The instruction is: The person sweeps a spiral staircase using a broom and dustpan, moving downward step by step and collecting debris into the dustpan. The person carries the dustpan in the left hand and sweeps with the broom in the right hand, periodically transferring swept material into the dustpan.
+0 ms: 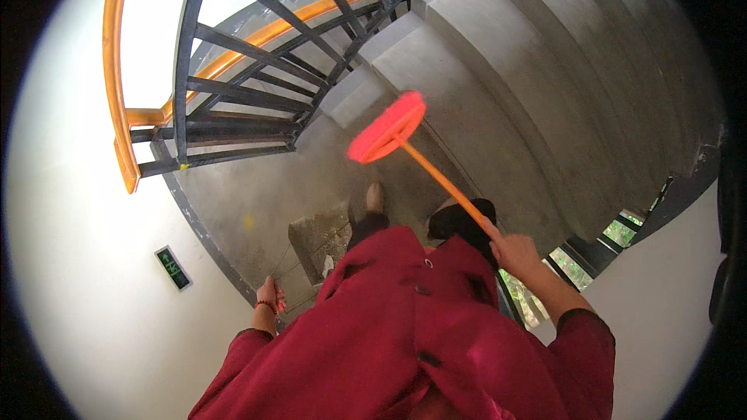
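Note:
My right hand (515,254) is closed around the orange handle of a broom (440,179). The broom's red-orange head, with pinkish-red bristles, is raised in front of me over the landing and the lowest concrete steps. My left hand (273,296) hangs at my left side with its fingers curled, a red beaded bracelet on its wrist. Whether that hand holds anything thin cannot be told.
Concrete stairs (484,70) rise ahead and to the right. A black metal railing (251,93) with an orange handrail (112,41) stands ahead left. A white wall (87,233) with a green exit sign (173,268) is at left. Low window openings (569,268) are at right.

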`<action>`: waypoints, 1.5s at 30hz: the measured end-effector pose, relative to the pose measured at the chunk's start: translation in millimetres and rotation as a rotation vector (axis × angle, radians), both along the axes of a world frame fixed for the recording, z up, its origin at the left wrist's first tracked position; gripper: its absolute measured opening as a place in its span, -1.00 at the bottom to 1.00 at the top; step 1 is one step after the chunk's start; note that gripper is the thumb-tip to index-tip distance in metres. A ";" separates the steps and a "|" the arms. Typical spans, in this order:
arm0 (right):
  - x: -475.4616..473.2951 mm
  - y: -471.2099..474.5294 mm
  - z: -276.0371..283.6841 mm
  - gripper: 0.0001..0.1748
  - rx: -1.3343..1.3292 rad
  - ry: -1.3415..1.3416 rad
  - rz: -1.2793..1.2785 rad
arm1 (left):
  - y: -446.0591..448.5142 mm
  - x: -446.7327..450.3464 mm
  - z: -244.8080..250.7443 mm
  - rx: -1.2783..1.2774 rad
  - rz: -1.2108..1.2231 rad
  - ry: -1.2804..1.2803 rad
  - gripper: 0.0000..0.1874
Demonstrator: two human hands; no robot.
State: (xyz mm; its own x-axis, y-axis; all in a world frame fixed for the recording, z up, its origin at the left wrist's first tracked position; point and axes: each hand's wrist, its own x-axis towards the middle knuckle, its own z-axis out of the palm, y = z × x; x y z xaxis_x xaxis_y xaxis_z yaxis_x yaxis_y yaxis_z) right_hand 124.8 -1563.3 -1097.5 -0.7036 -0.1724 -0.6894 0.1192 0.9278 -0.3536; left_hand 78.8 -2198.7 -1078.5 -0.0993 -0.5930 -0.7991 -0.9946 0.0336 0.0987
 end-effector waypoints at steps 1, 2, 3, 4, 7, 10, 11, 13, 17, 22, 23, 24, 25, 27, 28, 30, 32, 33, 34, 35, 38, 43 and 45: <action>-16.5 -16.9 -15.7 -0.24 0.019 0.032 0.059 | -14.5 -6.9 -13.7 0.016 0.050 -0.042 -0.56; -35.8 -34.6 -28.6 -0.23 0.031 0.087 0.115 | -29.1 -11.9 -24.7 -0.012 0.058 -0.017 -0.54; -55.1 -51.9 -45.2 -0.23 0.040 0.105 0.137 | -40.2 -19.3 -36.5 0.012 0.067 -0.002 -0.54; -72.7 -73.2 -60.5 -0.22 0.031 0.141 0.154 | -52.1 -21.2 -42.5 0.038 0.073 0.004 -0.54; -140.5 -128.2 -108.9 -0.26 0.033 0.172 0.170 | -76.8 -21.8 -58.0 0.025 -0.008 0.065 -0.54; -204.4 -173.3 -155.5 -0.24 0.085 0.049 0.107 | -94.7 -22.7 -68.3 0.068 0.005 0.018 -0.55; -210.6 -184.2 -166.9 -0.24 0.078 0.046 0.060 | -102.1 -23.2 -70.2 0.085 0.029 -0.016 -0.56; -196.3 -197.9 -179.7 -0.24 0.099 0.034 -0.010 | -115.4 -24.6 -77.0 0.080 -0.013 0.041 -0.58; -104.4 -198.1 -162.6 -0.28 0.107 -0.109 -0.111 | -148.3 -25.2 -83.0 0.030 -0.135 0.075 -0.59; -30.9 -183.2 -101.6 -0.34 0.173 -0.159 -0.148 | -189.0 -32.8 -75.7 -0.006 -0.187 0.061 -0.59; -29.7 -184.2 -94.4 -0.36 0.184 -0.170 -0.150 | -195.1 -35.8 -74.1 -0.015 -0.163 0.034 -0.59; -32.1 -186.8 -91.1 -0.37 0.178 -0.116 -0.141 | -199.6 -38.5 -73.4 0.009 -0.196 0.047 -0.59; -38.5 -190.1 -92.2 -0.38 0.184 -0.065 -0.121 | -203.3 -41.1 -72.4 0.007 -0.225 0.105 -0.59; -56.8 -198.9 -108.4 -0.38 0.165 0.036 -0.107 | -207.0 -44.1 -69.9 -0.040 -0.386 0.082 -0.54; -66.7 -204.6 -122.7 -0.38 0.154 0.065 -0.120 | -208.3 -45.6 -67.4 -0.066 -0.417 0.067 -0.51; -85.1 -209.4 -153.1 -0.36 0.107 0.141 -0.118 | -211.2 -47.8 -59.6 -0.159 -0.484 0.003 -0.45; -97.6 -210.5 -180.9 -0.35 0.110 0.108 -0.145 | -218.2 -48.6 -47.5 -0.145 -0.540 0.023 -0.42; -94.6 -209.2 -189.1 -0.35 0.096 0.166 -0.159 | -224.3 -49.7 -40.2 -0.276 -0.655 -0.062 -0.41; -91.9 -208.0 -196.3 -0.34 0.132 0.083 -0.161 | -232.1 -49.5 -31.3 -0.248 -0.630 -0.062 -0.41; -80.9 -204.7 -198.0 -0.34 0.152 0.078 -0.168 | -241.3 -50.2 -23.4 -0.280 -0.635 -0.060 -0.41; -31.5 -195.0 -193.2 -0.31 0.244 -0.034 -0.216 | -271.9 -52.5 -9.6 -0.315 -0.698 -0.032 -0.48; 78.6 -192.9 -183.6 -0.29 0.256 -0.048 -0.297 | -327.3 -72.2 -29.5 -0.371 -0.804 0.038 -0.39; 114.2 -202.2 -184.5 -0.29 0.276 -0.009 -0.351 | -352.5 -92.2 -54.6 -0.375 -0.870 0.017 -0.38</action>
